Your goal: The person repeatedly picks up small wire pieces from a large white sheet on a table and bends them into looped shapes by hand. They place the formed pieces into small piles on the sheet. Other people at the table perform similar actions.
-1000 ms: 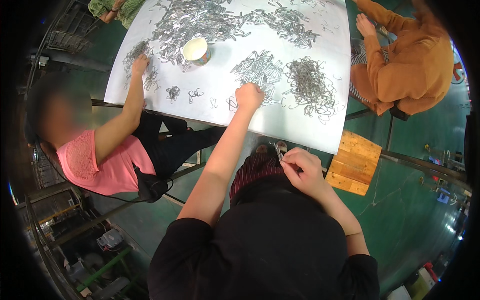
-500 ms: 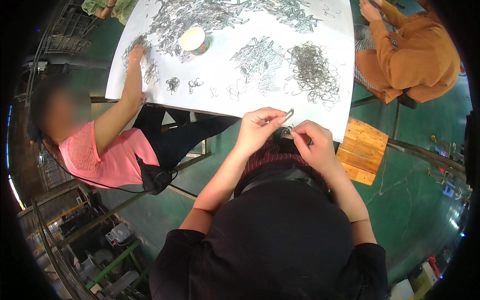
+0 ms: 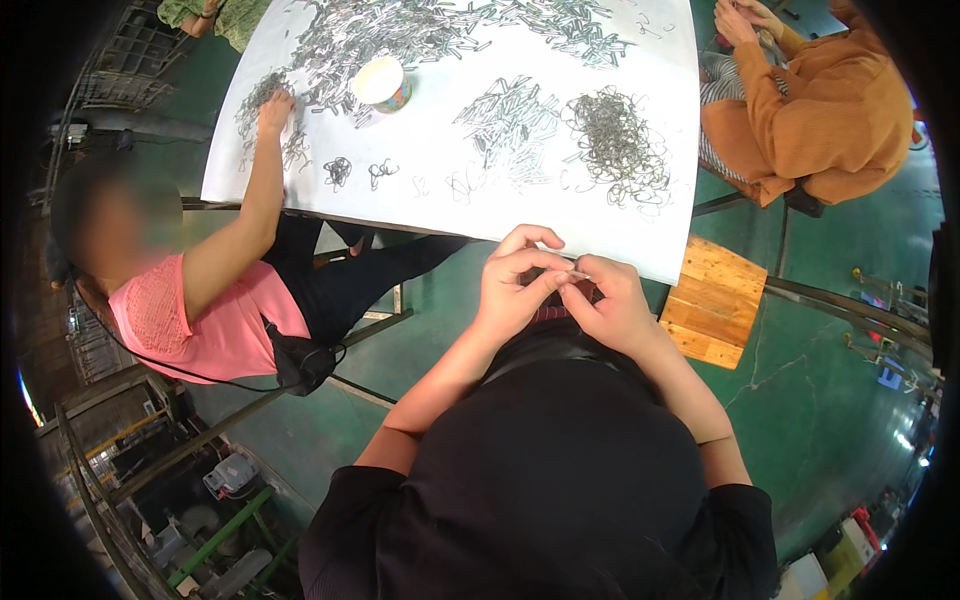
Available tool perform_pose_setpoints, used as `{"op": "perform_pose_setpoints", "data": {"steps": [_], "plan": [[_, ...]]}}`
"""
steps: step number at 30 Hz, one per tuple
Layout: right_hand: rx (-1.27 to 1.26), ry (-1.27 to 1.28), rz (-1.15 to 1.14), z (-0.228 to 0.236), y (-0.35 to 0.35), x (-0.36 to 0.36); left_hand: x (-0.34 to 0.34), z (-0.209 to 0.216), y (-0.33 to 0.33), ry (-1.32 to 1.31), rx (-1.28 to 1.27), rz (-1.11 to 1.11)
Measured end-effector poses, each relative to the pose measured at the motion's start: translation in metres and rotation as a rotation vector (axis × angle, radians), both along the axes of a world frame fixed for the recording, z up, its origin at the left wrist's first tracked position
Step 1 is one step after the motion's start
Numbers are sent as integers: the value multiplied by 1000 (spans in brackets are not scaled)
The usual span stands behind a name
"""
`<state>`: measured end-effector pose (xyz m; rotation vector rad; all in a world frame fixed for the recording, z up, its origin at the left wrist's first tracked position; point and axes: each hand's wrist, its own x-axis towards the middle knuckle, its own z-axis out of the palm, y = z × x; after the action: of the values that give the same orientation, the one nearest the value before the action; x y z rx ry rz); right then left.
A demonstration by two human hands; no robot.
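Just off the near edge of the white table (image 3: 560, 222), my left hand (image 3: 518, 285) and my right hand (image 3: 612, 305) meet fingertip to fingertip. My left thumb and index finger pinch a small narrow metal piece (image 3: 577, 275), mostly covered by the fingers. The right fingers press closed at its other end; what they hold is hidden. Beyond my hands lies a pile of slim silvery metal pieces (image 3: 512, 125). To its right is a tangled heap of bent wire hooks (image 3: 618, 145).
A paper cup (image 3: 381, 85) stands beside a large spread of metal pieces (image 3: 360, 35). On the left, a person in pink (image 3: 215, 320) reaches onto the table. Another in orange-brown (image 3: 820, 110) sits at the right. A wooden stool (image 3: 712, 305) is near my right arm.
My left hand has lowered the metal piece toward my right hand, and the fingertips now touch. My right hand has shifted slightly left. The person in orange-brown has moved their hands.
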<state>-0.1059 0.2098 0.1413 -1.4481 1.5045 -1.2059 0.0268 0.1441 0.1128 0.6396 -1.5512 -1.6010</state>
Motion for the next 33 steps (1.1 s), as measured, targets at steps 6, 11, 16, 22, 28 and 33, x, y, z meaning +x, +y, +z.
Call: {"op": "perform_pose_setpoints", "data": {"steps": [6,11,16,22,28,33], "plan": [[23,109,-6,-5,3,0,-10,-15,6,185,54,-5],[10,74,-61,-6,7,6,-6,-12,7,73,131,-110],[90,-97,-23,-16,9,-28,-11,-9,7,200,108,-166],[197,250,-512,-111,-19,-119,-10,-16,6,262,169,-249],[565,723,-776,-138,-60,-130,-4,-10,7,237,140,-174],[559,726,-764,-157,-71,-137,1,-12,7,302,190,-172]]}}
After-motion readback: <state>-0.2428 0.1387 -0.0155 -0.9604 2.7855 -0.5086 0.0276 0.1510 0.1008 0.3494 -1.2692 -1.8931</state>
